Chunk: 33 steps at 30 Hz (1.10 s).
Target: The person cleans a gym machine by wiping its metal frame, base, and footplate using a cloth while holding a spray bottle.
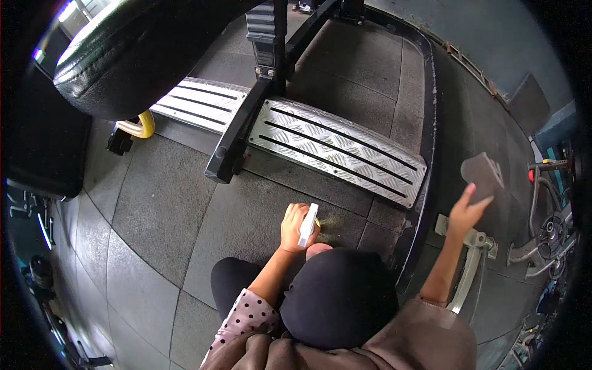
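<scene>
My left hand (295, 227) is closed around a spray bottle with a white trigger head (308, 223), held low over the floor just in front of my knee. A bit of yellow shows beside the white head, and the rest of the bottle is hidden. Out to the right, my right hand (467, 213) grips a grey-brown cloth (483, 176), folded and slightly blurred. Ahead of both hands lies a silver diamond-plate footplate (345, 154) with black grip strips, part of a black-framed gym machine (231, 145).
A black padded cushion (148, 55) juts over the upper left, with a yellow handle (145, 125) below it. The machine's curved black rail (431, 92) runs between my hands. A pale metal leg (472, 271) stands under my right forearm; bike-like equipment (549, 228) is at far right.
</scene>
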Available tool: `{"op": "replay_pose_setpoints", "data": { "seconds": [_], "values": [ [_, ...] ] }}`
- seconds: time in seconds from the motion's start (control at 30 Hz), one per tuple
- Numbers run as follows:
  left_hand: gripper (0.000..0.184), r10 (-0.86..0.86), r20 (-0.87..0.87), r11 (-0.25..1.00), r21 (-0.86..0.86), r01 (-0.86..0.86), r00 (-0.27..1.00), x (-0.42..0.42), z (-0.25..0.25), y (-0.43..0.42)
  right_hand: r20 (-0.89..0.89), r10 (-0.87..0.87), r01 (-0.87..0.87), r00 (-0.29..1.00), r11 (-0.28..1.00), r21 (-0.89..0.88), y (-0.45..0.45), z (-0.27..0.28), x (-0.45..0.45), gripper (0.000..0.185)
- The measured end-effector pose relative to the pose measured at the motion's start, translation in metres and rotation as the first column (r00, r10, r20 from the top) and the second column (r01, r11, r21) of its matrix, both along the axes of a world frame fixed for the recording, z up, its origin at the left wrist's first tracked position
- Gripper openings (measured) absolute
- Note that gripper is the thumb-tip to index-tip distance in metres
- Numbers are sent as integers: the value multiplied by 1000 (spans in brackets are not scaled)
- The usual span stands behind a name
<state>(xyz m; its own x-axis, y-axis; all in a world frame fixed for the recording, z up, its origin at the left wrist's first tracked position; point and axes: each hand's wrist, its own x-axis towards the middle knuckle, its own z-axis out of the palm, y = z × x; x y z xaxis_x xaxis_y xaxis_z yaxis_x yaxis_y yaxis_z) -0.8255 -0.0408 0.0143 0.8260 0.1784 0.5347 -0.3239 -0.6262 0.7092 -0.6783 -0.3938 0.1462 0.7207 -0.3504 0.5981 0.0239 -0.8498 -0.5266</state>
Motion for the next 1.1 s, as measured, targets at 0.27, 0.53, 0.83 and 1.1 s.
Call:
{"op": "replay_pose_setpoints", "data": {
  "seconds": [0.27,0.53,0.83,1.1],
  "values": [
    [42,3,6,1000,5,-3,1000,0,4,-1,-358,314,-446,879,807,-388,102,-91,54,25],
    [39,10,-105,995,-100,-21,994,11,14,-5,-487,701,-849,521,365,-382,105,-108,81,19],
    [29,-102,-421,991,-119,56,901,50,28,-8,-486,569,-748,664,485,-453,101,-126,58,46],
    [30,-232,-483,971,-59,233,844,55,15,-26,-271,441,-511,856,802,-308,97,-121,37,40]
  ]
}}
